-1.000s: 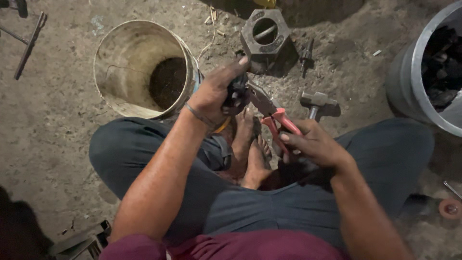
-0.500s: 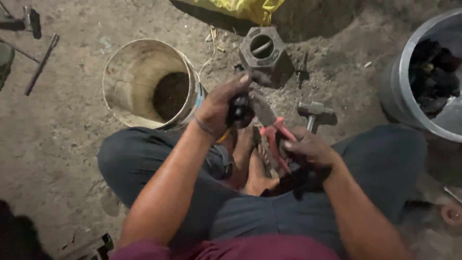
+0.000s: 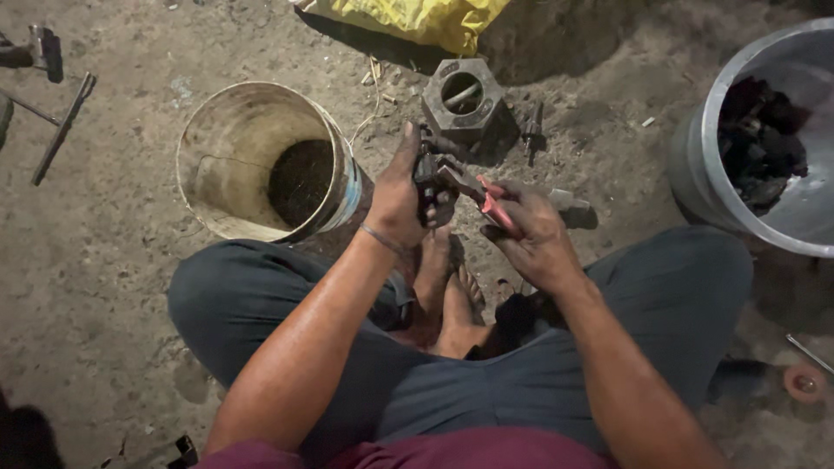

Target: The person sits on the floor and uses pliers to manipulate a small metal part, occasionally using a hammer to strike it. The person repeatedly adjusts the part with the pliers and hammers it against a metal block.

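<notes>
We sit cross-legged on the dirt floor, bare feet point(image 3: 447, 295) tucked in front of us, and work right above them. Our left hand point(image 3: 401, 195) is clenched around a small dark metal part point(image 3: 427, 178), thumb up along its far side. Our right hand point(image 3: 530, 234) grips the red handles of a pair of pliers point(image 3: 473, 187), squeezed together, with the nose reaching left onto the part.

We judge the main risk to be a slip. The pliers' nose meets the part just beside the fingers of our left hand, so if the bite lets go under force, the steel could jump into those fingers or the thumb. The part also hangs directly over our feet; should the left hand lose it, it would drop onto bare toes. How firmly the nose bites is too dark to tell.

The part sits inside the left fist, touching the palm and fingers, and it lies just left of the right hand, joined to it only through the pliers. Beyond the hands, a worn bucket point(image 3: 261, 161) lies tipped on its side to the left, a heavy six-sided metal block point(image 3: 465, 104) stands just past the part, and a grey tub point(image 3: 764, 139) holding dark pieces sits well apart on the right.
</notes>
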